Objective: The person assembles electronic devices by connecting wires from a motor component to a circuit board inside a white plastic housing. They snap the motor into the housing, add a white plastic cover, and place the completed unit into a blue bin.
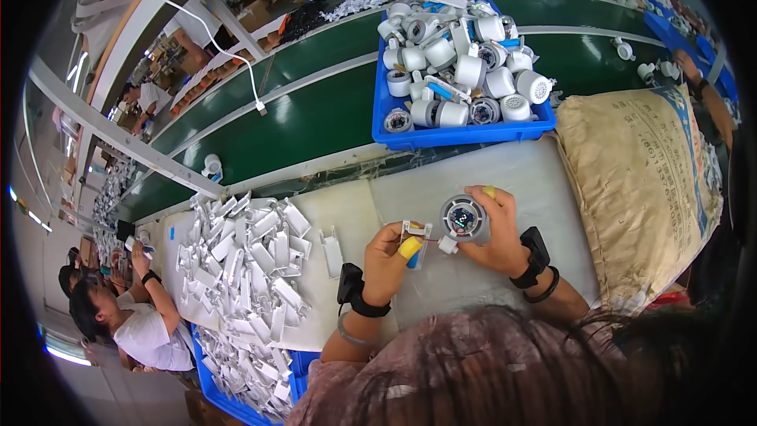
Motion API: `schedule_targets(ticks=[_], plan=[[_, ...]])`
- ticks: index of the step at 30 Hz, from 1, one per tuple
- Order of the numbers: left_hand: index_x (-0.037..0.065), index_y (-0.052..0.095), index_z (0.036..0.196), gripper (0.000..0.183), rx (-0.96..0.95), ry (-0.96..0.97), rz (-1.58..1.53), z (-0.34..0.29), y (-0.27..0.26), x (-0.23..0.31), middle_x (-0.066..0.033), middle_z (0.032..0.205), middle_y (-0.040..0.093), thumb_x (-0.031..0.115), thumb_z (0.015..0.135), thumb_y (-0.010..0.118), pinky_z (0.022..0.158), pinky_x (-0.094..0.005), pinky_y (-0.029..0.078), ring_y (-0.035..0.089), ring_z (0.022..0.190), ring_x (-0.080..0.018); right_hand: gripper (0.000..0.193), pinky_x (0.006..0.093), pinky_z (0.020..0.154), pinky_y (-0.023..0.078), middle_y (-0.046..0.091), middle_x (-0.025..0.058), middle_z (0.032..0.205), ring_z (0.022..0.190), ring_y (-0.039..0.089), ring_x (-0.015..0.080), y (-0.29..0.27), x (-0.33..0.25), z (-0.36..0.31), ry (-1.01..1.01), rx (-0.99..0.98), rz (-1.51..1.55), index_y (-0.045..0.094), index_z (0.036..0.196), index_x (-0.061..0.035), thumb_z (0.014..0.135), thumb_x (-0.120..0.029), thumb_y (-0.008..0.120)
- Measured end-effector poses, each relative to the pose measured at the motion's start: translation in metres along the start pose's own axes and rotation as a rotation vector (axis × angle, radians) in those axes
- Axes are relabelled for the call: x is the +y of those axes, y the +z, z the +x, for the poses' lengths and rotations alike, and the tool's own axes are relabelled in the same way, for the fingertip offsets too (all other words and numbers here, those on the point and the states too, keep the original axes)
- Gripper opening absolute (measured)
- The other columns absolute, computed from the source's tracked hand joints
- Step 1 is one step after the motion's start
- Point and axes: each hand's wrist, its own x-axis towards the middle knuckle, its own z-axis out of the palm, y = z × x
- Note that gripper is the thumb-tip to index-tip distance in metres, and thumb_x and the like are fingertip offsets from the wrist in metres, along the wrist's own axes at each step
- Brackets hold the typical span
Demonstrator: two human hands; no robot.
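My right hand point(501, 238) grips a round grey-and-white device point(464, 219), its open face up, showing a dark circuit board with small green lights. A short red wire seems to run from it toward my left hand point(385, 264). Pinched in the left fingers is a small white plastic holder point(417, 229) with a blue piece below it. Yellow covers sit on a fingertip of each hand. Just left of my left hand lies a single white plastic cover point(331, 254). Both hands are above the pale sheeted worktop point(516, 181).
A heap of white plastic covers point(252, 260) lies on the left, above a blue bin point(206, 375) of similar parts. Ahead, a blue crate point(410, 140) holds many round devices beside a green conveyor point(307, 118). A brown sack point(631, 181) stands right. A co-worker point(150, 331) is at left.
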Motion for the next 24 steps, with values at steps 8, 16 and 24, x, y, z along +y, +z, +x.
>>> schedule_targets(ticks=[8, 16, 24], plan=[[0.003, 0.06, 0.107, 0.023, -0.292, 0.001, -0.211, -0.016, -0.015, 0.014, -0.0095, 0.108, 0.063, 0.004, 0.085, 0.066, 0.08, -0.0277, 0.051, 0.061, 0.098, -0.0177, 0.081, 0.0459, 0.081, 0.052, 0.051, 0.0189, 0.12, 0.099, 0.059, 0.0356, -0.022, -0.017, -0.001, -0.36, 0.132, -0.017, 0.039, 0.129, -0.0043, 0.063, -0.011, 0.086], [0.001, 0.059, 0.11, 0.028, -0.456, -0.038, -0.222, -0.009, -0.011, 0.022, -0.009, 0.111, 0.061, 0.009, 0.085, 0.068, 0.09, -0.032, 0.046, 0.057, 0.104, -0.0185, 0.062, 0.045, 0.078, 0.054, 0.047, 0.0177, 0.125, 0.098, 0.059, 0.0372, -0.015, -0.019, -0.009, -0.426, 0.268, 0.125, 0.034, 0.135, -0.0096, 0.083, -0.008, 0.068], [0.001, 0.06, 0.11, 0.025, -0.422, -0.055, -0.207, -0.011, -0.014, 0.009, -0.0048, 0.106, 0.062, 0.008, 0.087, 0.065, 0.084, -0.0281, 0.048, 0.06, 0.094, -0.0131, 0.087, 0.0449, 0.082, 0.052, 0.047, 0.0181, 0.128, 0.1, 0.059, 0.0366, -0.017, -0.022, -0.005, -0.4, 0.204, 0.012, 0.03, 0.138, -0.0094, 0.069, -0.011, 0.083]])
